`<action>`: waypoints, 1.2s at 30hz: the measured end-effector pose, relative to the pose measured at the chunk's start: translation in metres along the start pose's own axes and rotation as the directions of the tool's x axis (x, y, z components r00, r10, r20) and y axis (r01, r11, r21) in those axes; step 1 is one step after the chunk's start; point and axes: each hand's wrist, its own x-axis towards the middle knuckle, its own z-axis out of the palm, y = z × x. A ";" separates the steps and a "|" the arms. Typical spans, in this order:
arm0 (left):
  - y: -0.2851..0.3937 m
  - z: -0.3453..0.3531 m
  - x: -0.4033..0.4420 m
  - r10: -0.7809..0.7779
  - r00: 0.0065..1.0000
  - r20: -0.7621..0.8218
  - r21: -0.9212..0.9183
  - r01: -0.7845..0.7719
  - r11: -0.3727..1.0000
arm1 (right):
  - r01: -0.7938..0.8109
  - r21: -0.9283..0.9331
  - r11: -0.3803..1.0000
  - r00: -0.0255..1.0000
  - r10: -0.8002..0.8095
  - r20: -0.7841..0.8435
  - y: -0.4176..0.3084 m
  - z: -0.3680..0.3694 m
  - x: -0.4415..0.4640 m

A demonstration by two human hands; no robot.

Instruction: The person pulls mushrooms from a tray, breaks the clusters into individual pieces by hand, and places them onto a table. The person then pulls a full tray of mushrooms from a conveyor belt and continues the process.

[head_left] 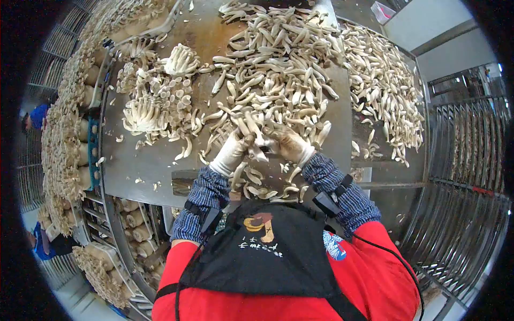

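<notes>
My left hand (235, 150), in a white glove, is closed around a few pale mushrooms (248, 125) whose stems point away from me. Close beside it, my right hand (289, 143), in a soiled glove, has its fingers curled in at the same mushrooms; its fingertips are partly hidden. A small dark patch shows between the hands, too unclear to name. Beyond them spreads a big heap of loose mushrooms (284, 69) on the metal table (139, 171). More single mushrooms (254, 176) lie between my forearms. Uncut mushroom clusters (147, 115) sit to the left of the heap.
To the right, a tray (426, 134) holds many loose mushrooms, with metal racks (471, 144) beyond. Crates (92, 152) of mushroom-growing bags line the left side. Two people in blue, one seen by a sleeve (40, 243), are at the far left.
</notes>
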 end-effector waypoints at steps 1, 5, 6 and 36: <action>0.000 -0.004 -0.002 -0.035 0.995 0.094 0.013 0.034 0.999 | -0.021 0.009 1.000 1.000 0.021 0.013 -0.008 0.002 0.003; 0.011 0.003 -0.007 0.014 1.000 -0.013 0.069 -0.013 0.998 | -0.460 0.885 -0.076 0.622 0.683 0.382 -0.002 0.010 -0.001; 0.014 0.003 -0.010 0.010 0.994 -0.108 0.012 -0.009 1.000 | -0.352 0.920 -0.173 0.642 0.671 0.372 0.000 0.010 -0.001; 0.005 -0.091 -0.043 0.382 0.622 -0.683 0.484 -0.005 0.875 | -0.801 -0.008 0.598 0.581 0.781 0.231 0.040 0.113 0.015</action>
